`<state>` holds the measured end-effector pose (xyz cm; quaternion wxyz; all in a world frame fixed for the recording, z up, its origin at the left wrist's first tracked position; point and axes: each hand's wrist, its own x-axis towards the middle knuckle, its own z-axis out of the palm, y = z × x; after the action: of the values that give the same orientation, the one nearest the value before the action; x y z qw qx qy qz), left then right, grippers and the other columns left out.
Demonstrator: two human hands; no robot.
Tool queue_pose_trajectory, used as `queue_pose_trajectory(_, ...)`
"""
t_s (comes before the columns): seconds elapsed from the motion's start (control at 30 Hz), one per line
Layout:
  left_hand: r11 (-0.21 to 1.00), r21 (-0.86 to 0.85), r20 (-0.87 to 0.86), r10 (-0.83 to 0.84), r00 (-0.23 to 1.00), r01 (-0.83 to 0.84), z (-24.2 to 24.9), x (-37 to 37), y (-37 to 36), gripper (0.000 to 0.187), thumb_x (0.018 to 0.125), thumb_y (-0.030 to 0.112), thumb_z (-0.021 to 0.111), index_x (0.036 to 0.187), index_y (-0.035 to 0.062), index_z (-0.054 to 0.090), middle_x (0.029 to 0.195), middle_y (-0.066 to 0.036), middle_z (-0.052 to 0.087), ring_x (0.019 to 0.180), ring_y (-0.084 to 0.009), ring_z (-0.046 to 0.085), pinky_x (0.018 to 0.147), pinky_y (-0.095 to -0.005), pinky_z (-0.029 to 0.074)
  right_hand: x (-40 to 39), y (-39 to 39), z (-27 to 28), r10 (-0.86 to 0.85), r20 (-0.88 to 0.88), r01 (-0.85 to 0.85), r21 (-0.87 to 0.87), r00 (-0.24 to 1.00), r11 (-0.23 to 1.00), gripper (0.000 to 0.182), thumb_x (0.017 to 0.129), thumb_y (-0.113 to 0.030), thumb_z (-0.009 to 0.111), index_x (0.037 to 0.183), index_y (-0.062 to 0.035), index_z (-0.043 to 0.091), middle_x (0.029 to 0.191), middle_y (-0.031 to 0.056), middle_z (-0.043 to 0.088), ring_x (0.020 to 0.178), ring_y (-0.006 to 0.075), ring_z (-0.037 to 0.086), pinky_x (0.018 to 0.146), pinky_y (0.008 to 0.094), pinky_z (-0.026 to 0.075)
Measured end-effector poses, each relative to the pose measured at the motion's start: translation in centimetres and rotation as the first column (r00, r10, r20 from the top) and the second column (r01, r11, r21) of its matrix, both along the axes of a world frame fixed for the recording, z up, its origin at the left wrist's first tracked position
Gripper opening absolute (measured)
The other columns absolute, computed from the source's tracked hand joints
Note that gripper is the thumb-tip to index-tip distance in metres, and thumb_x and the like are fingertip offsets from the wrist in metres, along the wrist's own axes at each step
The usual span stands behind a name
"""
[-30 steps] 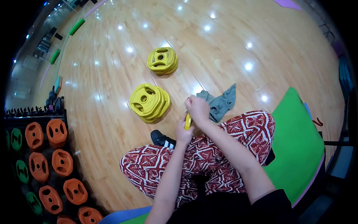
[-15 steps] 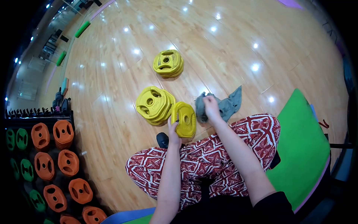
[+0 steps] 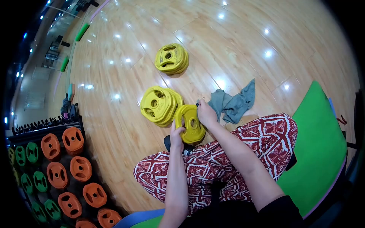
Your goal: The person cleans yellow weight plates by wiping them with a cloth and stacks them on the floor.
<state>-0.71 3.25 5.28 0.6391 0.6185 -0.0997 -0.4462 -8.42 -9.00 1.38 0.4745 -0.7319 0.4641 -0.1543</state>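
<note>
My left hand is closed on the left side of a yellow weight plate, its thumb by the grip slot. The plate is tilted up above my crossed legs. My right hand is at the plate's upper right edge with its fingers curled. A tiny dark thing shows at those fingertips, too small to name. Behind the right hand a grey-green cloth lies crumpled on the floor. Just beyond the held plate stands a stack of yellow weight plates. Another yellow stack sits farther off.
To the left, a rack holds orange plates and green plates. A green mat lies at my right. A black shoe shows under the left wrist. Green rollers lie far left on the wooden floor.
My right hand has come off the cloth and moved left and slightly down to the plate's edge. The cloth now lies more spread out. My left hand still holds the plate.
</note>
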Motion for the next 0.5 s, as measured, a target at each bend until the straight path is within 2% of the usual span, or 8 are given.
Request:
queue_pose_trajectory(0.07,0.999,0.010,-0.040,0.033,0.999,-0.033,0.2,-0.1,-0.2,0.051,0.070,0.003,0.042,0.120,0.0004,0.040,0.111,-0.010,0.050,0.103,-0.0196,0.048,0.089,-0.0301,0.037,0.1,0.4,0.0,-0.048,-0.030,0.049,0.035,0.998,0.998,0.018,0.085,-0.019,0.038,0.096,-0.0071,0.046,0.092,0.0185,0.056,0.084,0.0370,0.054,0.070,0.0457,0.042)
queue_pose_trajectory(0.13,0.995,0.039,-0.046,0.097,0.994,-0.095,-0.3,0.0,-0.1,0.046,0.070,0.003,0.044,0.116,0.0006,0.044,0.105,-0.008,0.053,0.095,-0.0176,0.050,0.083,-0.0285,0.040,0.4,1.2,0.8,0.080,0.181,-0.071,-0.053,0.980,0.996,0.017,0.084,-0.017,0.040,0.093,-0.0061,0.049,0.092,0.0172,0.057,0.084,0.0360,0.054,0.070,0.0447,0.042)
queue_pose_trajectory(0.23,0.996,0.034,-0.038,0.078,0.996,-0.077,-0.9,0.1,0.3,0.042,0.071,0.003,0.044,0.113,0.0005,0.046,0.103,-0.007,0.054,0.092,-0.0171,0.051,0.081,-0.0281,0.041,0.2,1.8,2.1,0.197,0.250,-0.150,-0.194,0.948,0.969,0.015,0.082,-0.015,0.043,0.090,-0.0055,0.051,0.091,0.0163,0.057,0.085,0.0353,0.054,0.070,0.0433,0.043)
queue_pose_trajectory(0.3,0.997,0.014,0.009,0.072,0.997,-0.072,-1.5,0.3,0.6,0.044,0.070,0.002,0.043,0.114,-0.0004,0.046,0.104,-0.007,0.054,0.093,-0.0174,0.051,0.081,-0.0275,0.040,0.1,1.3,2.2,0.147,0.170,-0.132,-0.099,0.974,0.986,0.015,0.080,-0.014,0.044,0.091,-0.0062,0.051,0.089,0.0163,0.058,0.085,0.0348,0.054,0.070,0.0432,0.043)
queue_pose_trajectory(0.37,0.996,0.007,0.001,0.090,0.996,-0.090,-1.0,-0.1,0.4,0.048,0.068,0.000,0.041,0.116,-0.0021,0.044,0.110,-0.009,0.052,0.099,-0.0178,0.050,0.085,-0.0266,0.038,0.2,0.6,1.0,0.001,0.048,-0.001,0.004,0.999,1.000,0.016,0.081,-0.015,0.044,0.092,-0.0072,0.052,0.089,0.0164,0.058,0.086,0.0343,0.055,0.070,0.0433,0.043)
queue_pose_trajectory(0.4,0.996,0.016,0.003,0.083,0.997,-0.083,-0.9,-0.2,0.4,0.049,0.068,0.000,0.041,0.117,-0.0020,0.044,0.111,-0.009,0.052,0.101,-0.0178,0.049,0.086,-0.0264,0.037,0.2,0.3,1.0,-0.016,0.063,0.015,0.028,0.998,1.000,0.017,0.081,-0.016,0.044,0.093,-0.0071,0.052,0.090,0.0172,0.058,0.086,0.0339,0.055,0.070,0.0436,0.043)
queue_pose_trajectory(0.43,0.997,0.024,0.004,0.074,0.997,-0.074,-0.9,-0.1,0.4,0.050,0.068,0.000,0.041,0.117,-0.0020,0.043,0.112,-0.009,0.052,0.102,-0.0178,0.048,0.087,-0.0263,0.036,0.3,0.3,1.1,-0.016,0.066,0.014,0.025,0.998,1.000,0.017,0.081,-0.016,0.044,0.093,-0.0071,0.052,0.090,0.0172,0.058,0.086,0.0339,0.055,0.070,0.0436,0.043)
queue_pose_trajectory(0.5,0.998,0.049,0.027,0.034,0.999,-0.036,-0.5,-0.3,0.3,0.051,0.068,0.001,0.041,0.119,-0.0011,0.042,0.114,-0.009,0.051,0.106,-0.0184,0.047,0.088,-0.0257,0.035,0.4,0.7,1.7,0.169,0.144,-0.151,-0.124,0.975,0.981,0.018,0.081,-0.017,0.046,0.094,-0.0060,0.051,0.093,0.0194,0.056,0.085,0.0351,0.055,0.071,0.0426,0.042)
